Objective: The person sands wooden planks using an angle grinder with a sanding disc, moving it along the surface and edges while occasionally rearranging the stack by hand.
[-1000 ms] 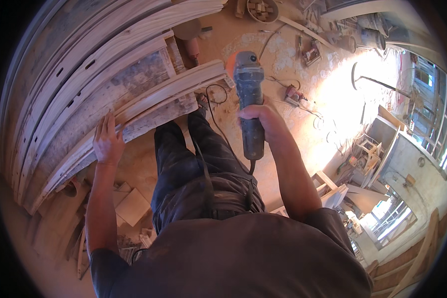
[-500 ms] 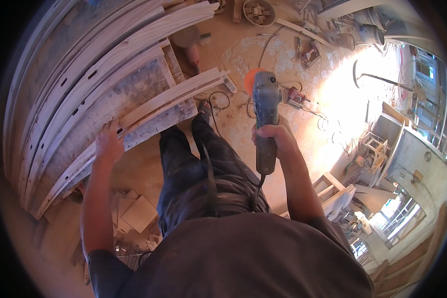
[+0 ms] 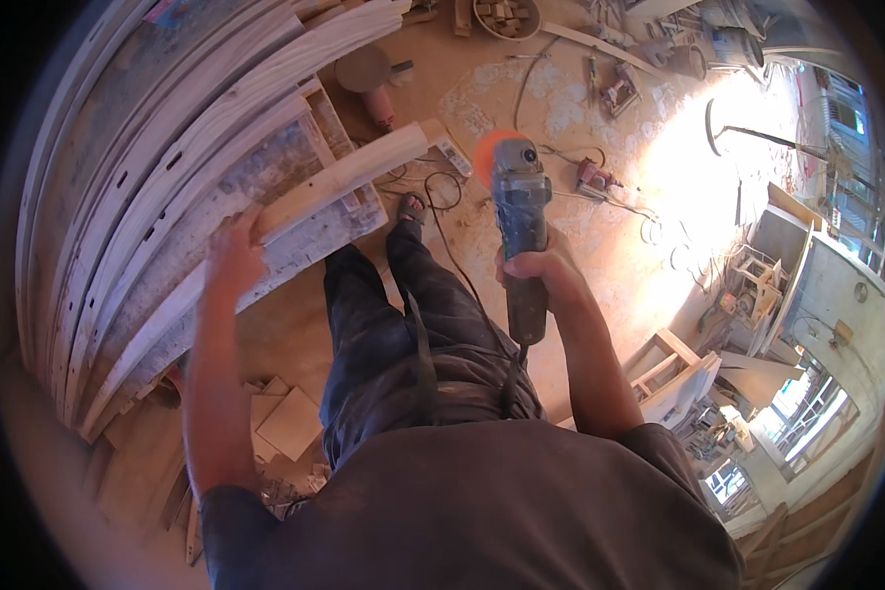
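My right hand (image 3: 546,270) is wrapped round the body of a grey angle grinder (image 3: 521,202), held upright in view with its head pointing away from me. An orange disc (image 3: 489,155) shows at the grinder's head, apart from any wood. On the left, my left hand (image 3: 234,258) grips a long pale wooden beam (image 3: 354,177), slightly blurred. That beam lies along the near edge of a dusty workbench (image 3: 300,258). Part of the beam is hidden behind the hand, and most of the left fingers are hard to make out.
Several long slotted wooden rails (image 3: 182,147) lie across the bench's far side. On the floor are a red power tool (image 3: 379,103), another red tool (image 3: 595,179), cords, and a bucket of wood offcuts (image 3: 506,18). Wooden panels (image 3: 290,423) lie at lower left.
My left hand has turned the beam, so a broad, smooth face now shows, and shifted slightly right in view. The grinder stays in my right hand, moved only a little.
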